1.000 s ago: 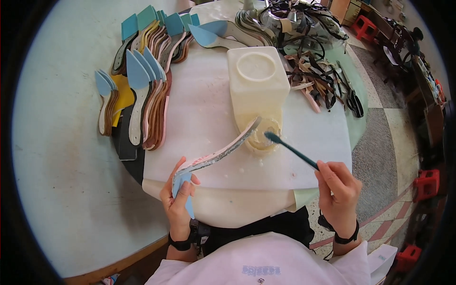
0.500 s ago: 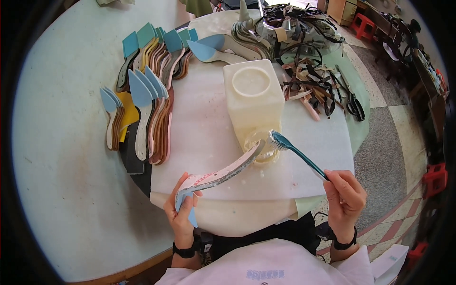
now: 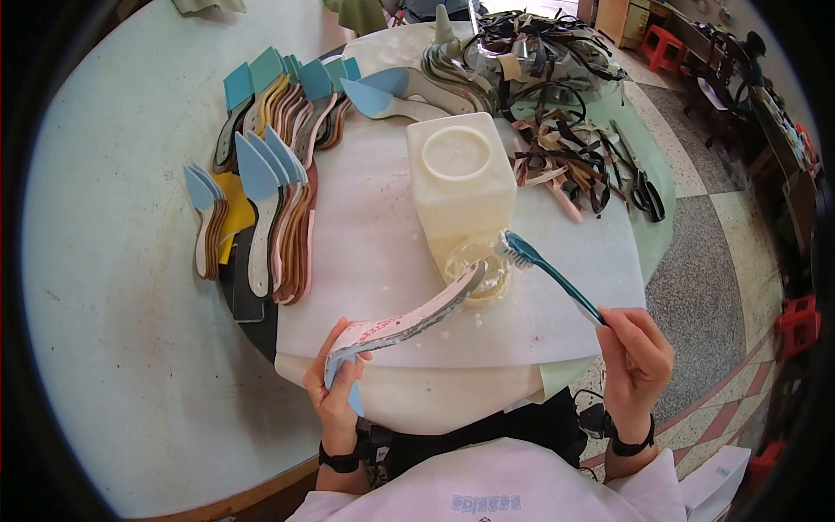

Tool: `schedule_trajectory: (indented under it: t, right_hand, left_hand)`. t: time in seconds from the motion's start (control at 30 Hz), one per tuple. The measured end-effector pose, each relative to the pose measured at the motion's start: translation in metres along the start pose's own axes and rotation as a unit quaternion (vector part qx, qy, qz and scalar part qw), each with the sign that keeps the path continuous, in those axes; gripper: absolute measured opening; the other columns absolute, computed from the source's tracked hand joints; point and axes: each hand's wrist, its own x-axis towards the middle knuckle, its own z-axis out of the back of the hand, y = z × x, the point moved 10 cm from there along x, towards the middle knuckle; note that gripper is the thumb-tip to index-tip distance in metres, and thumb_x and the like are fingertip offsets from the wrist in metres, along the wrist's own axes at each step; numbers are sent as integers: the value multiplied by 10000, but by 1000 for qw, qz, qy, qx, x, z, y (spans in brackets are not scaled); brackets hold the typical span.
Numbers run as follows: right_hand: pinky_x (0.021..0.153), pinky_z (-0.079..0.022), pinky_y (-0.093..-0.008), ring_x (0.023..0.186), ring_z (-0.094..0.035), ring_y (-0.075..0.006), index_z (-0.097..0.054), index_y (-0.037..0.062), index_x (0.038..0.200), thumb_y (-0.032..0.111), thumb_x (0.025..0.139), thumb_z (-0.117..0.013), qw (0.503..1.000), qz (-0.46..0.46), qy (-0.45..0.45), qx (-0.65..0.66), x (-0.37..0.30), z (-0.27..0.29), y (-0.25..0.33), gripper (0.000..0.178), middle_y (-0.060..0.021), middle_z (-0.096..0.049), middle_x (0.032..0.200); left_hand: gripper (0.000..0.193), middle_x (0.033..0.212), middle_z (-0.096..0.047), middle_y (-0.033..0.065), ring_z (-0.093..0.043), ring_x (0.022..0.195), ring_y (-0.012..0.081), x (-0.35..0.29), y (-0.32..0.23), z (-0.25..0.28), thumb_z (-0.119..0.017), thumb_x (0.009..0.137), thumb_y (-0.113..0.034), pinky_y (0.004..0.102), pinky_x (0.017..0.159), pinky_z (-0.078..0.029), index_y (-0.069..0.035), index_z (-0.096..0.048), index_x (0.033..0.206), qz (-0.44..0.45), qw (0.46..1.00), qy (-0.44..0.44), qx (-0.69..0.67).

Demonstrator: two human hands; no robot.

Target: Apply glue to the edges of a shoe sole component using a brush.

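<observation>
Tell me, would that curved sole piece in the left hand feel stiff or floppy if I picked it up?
Probably fairly stiff: the curved sole piece juts out arched, though the left hand grips only one end. It looks thin, so it is likely light. Its bowed shape might make it rock if pushed on a flat surface.

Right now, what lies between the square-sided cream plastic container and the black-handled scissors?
In the head view, a loose heap of thin black, tan and pink strips lies between the container and the scissors.
</observation>
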Motion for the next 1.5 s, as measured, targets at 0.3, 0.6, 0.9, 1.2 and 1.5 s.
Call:
schedule_trajectory:
  t: [0.3,0.6,0.9,1.2,1.5]
  right_hand:
    - [478,-409,-224,568,-557,-157,-658,-23,973,-63,763,-652,997,76,6,-27,1,-9,15,214,-109,-601,780]
    - [463,-407,-225,544,-549,-163,-655,-14,990,-60,743,-664,993,104,-18,-61,4,-6,13,252,-111,-598,785]
    - [452,-409,-233,538,-544,-165,-653,-17,995,-73,717,-678,988,141,2,-57,-6,-16,21,284,-113,-596,790]
    - [460,-422,-238,549,-558,-177,-651,-24,1000,-77,716,-674,990,132,-27,-52,-4,-14,12,290,-124,-597,797]
    - [438,-407,-261,545,-553,-192,-650,-26,1001,-65,692,-687,976,202,31,-81,-18,-22,35,314,-121,-589,799]
  left_hand:
    - [483,828,-617,106,-436,633,83,0,0,-1,-577,853,-140,212,596,-341,88,-467,1265,-2,1000,-8,4]
    - [489,828,-618,105,-434,633,80,0,4,0,-577,854,-140,212,595,-342,89,-460,1270,6,1000,-7,5]
    - [497,835,-623,120,-437,630,90,1,6,3,-583,855,-155,213,613,-346,109,-459,1257,6,1000,-18,-8]
    - [493,833,-620,124,-438,631,90,2,4,0,-580,856,-146,209,612,-344,113,-456,1257,8,1000,-18,-14]
    - [487,820,-608,106,-435,628,84,3,6,-1,-575,856,-139,203,604,-340,96,-459,1267,16,1000,-23,-10]
